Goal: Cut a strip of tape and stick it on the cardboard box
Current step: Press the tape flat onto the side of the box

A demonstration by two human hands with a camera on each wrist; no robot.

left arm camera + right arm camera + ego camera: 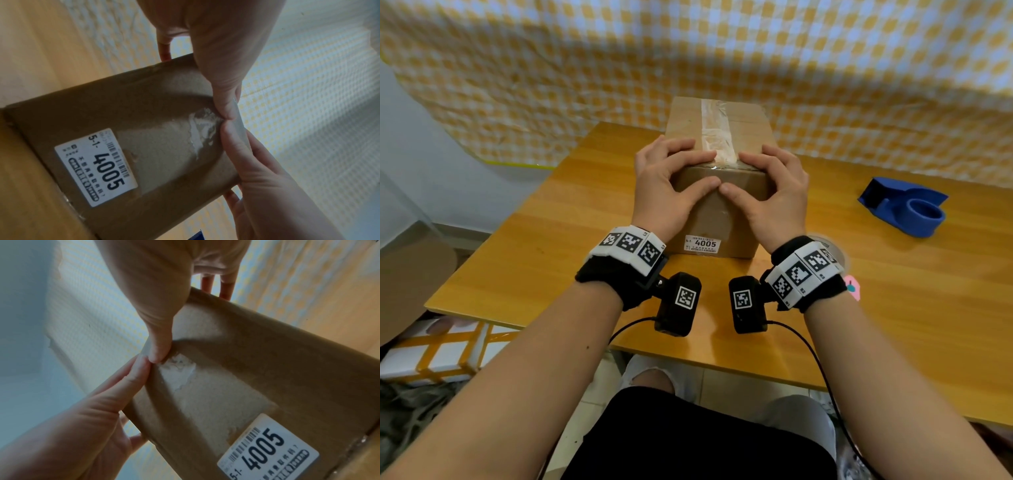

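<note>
A brown cardboard box [726,216] with a white "4005" label [702,244] stands in the middle of the wooden table [544,246]. A wrinkled strip of clear tape [714,128] runs along its top and folds over the near edge onto the front face [201,129]. My left hand [681,171] and right hand [774,181] straddle that near top edge. Their fingers lie on the box top. Both thumbs [226,112] [160,352] press the tape end on the front face, tips touching at the centre.
A blue tape dispenser [907,209] sits on the table to the right of the box. A roll of clear tape [834,248] lies just behind my right wrist. A yellow checked cloth [722,51] hangs behind the table.
</note>
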